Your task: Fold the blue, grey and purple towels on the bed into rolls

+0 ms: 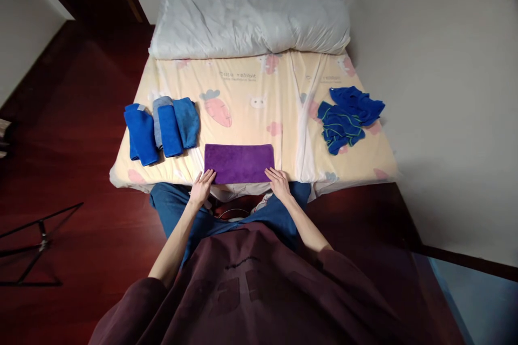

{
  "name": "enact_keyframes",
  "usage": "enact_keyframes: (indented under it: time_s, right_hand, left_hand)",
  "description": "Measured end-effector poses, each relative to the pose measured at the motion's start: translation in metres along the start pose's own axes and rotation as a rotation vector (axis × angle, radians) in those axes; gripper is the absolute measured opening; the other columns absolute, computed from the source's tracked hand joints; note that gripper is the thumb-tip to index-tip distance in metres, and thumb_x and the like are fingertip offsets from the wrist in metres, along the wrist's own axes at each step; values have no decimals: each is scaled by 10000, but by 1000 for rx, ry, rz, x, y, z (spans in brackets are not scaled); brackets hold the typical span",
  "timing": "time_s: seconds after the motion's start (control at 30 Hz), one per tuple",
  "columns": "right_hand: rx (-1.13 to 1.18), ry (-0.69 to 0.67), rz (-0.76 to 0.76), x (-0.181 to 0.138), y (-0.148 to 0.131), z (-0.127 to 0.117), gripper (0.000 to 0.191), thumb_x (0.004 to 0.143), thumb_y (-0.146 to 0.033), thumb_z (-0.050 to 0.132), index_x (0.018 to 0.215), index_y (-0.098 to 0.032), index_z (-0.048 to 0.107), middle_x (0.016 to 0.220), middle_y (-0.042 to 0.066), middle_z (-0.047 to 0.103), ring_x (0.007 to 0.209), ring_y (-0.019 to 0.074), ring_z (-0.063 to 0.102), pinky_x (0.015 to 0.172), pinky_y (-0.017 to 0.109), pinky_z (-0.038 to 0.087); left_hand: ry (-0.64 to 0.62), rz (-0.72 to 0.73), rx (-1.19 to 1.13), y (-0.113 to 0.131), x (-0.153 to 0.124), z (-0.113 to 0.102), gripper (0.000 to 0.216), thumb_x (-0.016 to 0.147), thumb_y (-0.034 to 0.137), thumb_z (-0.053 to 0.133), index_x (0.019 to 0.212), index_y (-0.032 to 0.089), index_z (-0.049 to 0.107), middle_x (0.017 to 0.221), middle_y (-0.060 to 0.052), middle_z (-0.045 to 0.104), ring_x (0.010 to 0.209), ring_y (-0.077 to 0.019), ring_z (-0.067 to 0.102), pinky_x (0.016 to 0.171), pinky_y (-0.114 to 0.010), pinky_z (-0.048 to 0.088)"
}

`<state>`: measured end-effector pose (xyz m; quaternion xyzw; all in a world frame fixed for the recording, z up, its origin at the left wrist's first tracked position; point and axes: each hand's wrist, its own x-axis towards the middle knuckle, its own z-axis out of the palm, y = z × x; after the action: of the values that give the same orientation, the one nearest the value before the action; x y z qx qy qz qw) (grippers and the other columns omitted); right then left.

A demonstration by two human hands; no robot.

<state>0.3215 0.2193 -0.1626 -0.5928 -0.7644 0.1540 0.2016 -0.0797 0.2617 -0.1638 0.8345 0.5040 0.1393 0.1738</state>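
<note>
A purple towel (pixel 238 164) lies as a flat, folded rectangle at the near edge of the bed, its long side facing me. My left hand (pixel 202 186) rests on its near left corner, fingers stretched out over the edge. At the near right corner, my right hand (pixel 278 182) lies with its fingers extended on the cloth. Both hands look open, though the undersides of the fingers are hidden.
Folded blue towels (pixel 141 135) and a folded grey-blue cloth (pixel 188 121) lie left. Crumpled blue cloths (pixel 343 124) sit right. A large pale bedding bundle (pixel 251 11) covers the far end of the bed (pixel 251 113). A black tripod (pixel 42 237) stands on the left floor.
</note>
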Motion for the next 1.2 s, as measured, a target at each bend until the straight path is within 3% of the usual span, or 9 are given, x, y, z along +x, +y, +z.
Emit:
enact_keyframes:
  time_s: [0.13, 0.27, 0.37, 0.47, 0.7, 0.9, 1.07, 1.2]
  right_hand:
    - [310, 124, 111, -8, 11, 3, 537, 835, -78, 494, 1302, -235, 708, 1347, 56, 706, 1320, 235, 612, 1160, 470, 450]
    - [578, 223, 318, 7, 27, 13, 336, 854, -311, 606, 1133, -190, 749, 1148, 104, 769, 1079, 263, 714, 998, 437, 566]
    - [627, 272, 437, 16, 37, 19, 416, 823, -502, 662, 1052, -161, 728, 968, 115, 770, 875, 265, 722, 846, 422, 605]
    - [624, 269, 461, 19, 42, 22, 472, 827, -601, 644, 1008, -170, 708, 863, 86, 748, 783, 243, 698, 790, 395, 604]
    - [740, 316, 504, 25, 40, 23, 538, 790, -655, 672, 1012, -167, 706, 1026, 147, 772, 984, 292, 743, 938, 449, 595]
    - [680, 380, 623, 33, 39, 21, 655, 662, -682, 768, 1034, -145, 722, 1056, 203, 768, 1001, 344, 749, 928, 507, 608]
    - [647, 380, 615, 31, 40, 20, 668, 675, -684, 751, 1067, -145, 716, 1112, 212, 752, 983, 344, 751, 926, 512, 606]
    - [643, 369, 606, 30, 38, 21, 648, 705, -667, 731, 1092, -147, 702, 1015, 178, 760, 943, 319, 746, 911, 494, 605]
  left_hand:
    - [96, -17, -267, -9, -11, 1, 584, 846, 116, 445, 1403, 174, 608, 1470, -120, 603, 1422, -260, 514, 1217, -498, 393]
    - [206, -173, -462, -15, 2, -2, 443, 891, 279, 514, 1296, 180, 660, 1312, -130, 693, 1260, -286, 628, 1124, -497, 478]
    - [254, -295, -553, -17, 12, -4, 379, 905, 422, 569, 1162, 177, 701, 1175, -125, 736, 1127, -290, 679, 1046, -459, 521]
    - [264, -368, -628, -16, 16, -5, 405, 904, 492, 596, 1126, 169, 698, 1049, -99, 747, 943, -249, 701, 914, -388, 557]
    - [326, -482, -655, -14, 16, 0, 493, 885, 543, 631, 1205, 168, 645, 795, -25, 666, 707, -176, 627, 721, -303, 519]
    - [347, -559, -684, -17, 19, 4, 490, 845, 552, 663, 1184, 198, 645, 895, -50, 682, 718, -177, 654, 685, -300, 526]
    - [352, -563, -671, -17, 19, 5, 468, 850, 555, 650, 1156, 201, 654, 912, -58, 691, 728, -181, 664, 701, -310, 537]
    - [353, -552, -620, -15, 17, 4, 468, 864, 554, 633, 1164, 194, 647, 927, -70, 700, 775, -204, 682, 766, -345, 553]
